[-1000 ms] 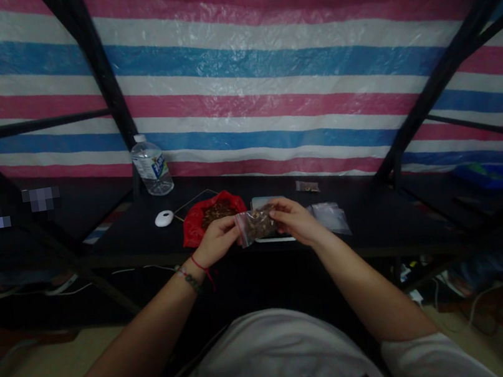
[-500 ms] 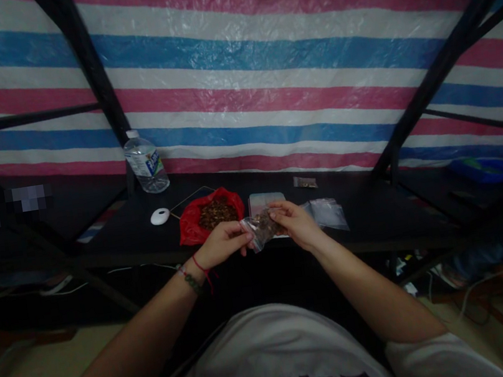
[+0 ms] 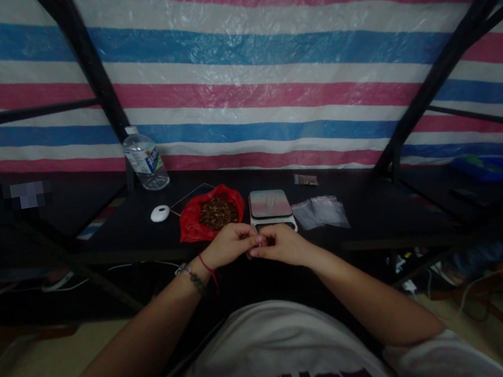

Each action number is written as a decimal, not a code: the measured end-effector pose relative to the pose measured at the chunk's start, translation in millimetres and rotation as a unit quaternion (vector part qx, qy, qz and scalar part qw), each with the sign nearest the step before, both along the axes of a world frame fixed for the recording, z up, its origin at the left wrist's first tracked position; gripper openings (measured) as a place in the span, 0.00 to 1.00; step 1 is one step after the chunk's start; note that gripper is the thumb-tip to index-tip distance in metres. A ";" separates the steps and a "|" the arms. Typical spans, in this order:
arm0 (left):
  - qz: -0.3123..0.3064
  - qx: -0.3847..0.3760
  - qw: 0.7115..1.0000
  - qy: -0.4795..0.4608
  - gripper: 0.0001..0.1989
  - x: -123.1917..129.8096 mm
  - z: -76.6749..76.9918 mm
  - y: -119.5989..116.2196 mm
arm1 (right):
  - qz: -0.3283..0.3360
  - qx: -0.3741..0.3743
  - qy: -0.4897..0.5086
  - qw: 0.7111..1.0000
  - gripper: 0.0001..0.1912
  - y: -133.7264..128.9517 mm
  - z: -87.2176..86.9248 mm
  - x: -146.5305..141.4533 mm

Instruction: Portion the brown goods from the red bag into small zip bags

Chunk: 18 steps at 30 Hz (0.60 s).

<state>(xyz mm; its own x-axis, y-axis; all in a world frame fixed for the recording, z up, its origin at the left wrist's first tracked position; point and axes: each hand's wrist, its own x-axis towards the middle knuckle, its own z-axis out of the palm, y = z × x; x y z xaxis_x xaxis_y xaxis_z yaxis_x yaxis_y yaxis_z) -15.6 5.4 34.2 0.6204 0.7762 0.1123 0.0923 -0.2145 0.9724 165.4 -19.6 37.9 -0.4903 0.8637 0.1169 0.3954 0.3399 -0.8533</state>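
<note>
My left hand [image 3: 229,246] and right hand [image 3: 280,245] meet at the near edge of the black table [image 3: 379,220], knuckles up and fingertips touching one another just in front of the small kitchen scale [image 3: 270,208]. The fingers of both hands are curled in tight and pinched together; whatever sits between them is hidden by the hands themselves, so I cannot tell what, if anything, they hold. A red cord and a beaded band circle my left wrist [image 3: 198,272]. Just to the left of the scale, an opened red plastic bag [image 3: 190,223] lies on the table with a heap of brown pieces [image 3: 217,210] showing inside it. To the right of the scale, a few small clear plastic bags [image 3: 321,212] lie flat, overlapping one another, and farther back a single small filled packet [image 3: 305,179] rests alone. On the far left of the table stands a clear water bottle [image 3: 145,159] with a blue label, upright, and nearer than it a white computer mouse [image 3: 159,213]. A tarpaulin [image 3: 263,73] striped pink, blue and white hangs behind the table, crossed by black metal bars [image 3: 91,67].
</note>
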 end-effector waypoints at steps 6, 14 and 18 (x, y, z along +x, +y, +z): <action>-0.035 -0.037 0.999 -0.001 0.20 1.2 2.1 -3.7 | 0.077 -0.046 0.010 0.996 0.12 8.4 1.2 10.9; -0.042 -0.021 0.999 -0.001 0.12 1.9 -1.5 -3.8 | 0.058 -0.032 0.010 0.998 0.12 9.6 0.5 8.5; 0.043 0.015 0.994 0.102 0.08 3.7 -2.4 -2.8 | -0.048 0.043 -0.075 0.995 0.14 10.7 -2.9 3.3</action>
<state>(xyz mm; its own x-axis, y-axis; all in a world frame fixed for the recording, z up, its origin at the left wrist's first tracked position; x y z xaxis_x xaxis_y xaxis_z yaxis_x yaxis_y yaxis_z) -11.9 2.6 31.9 0.5641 0.8255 0.0154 0.3055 -0.2260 0.9250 168.7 -8.8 35.0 -0.4237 0.8974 0.1234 0.5504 0.3632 -0.7518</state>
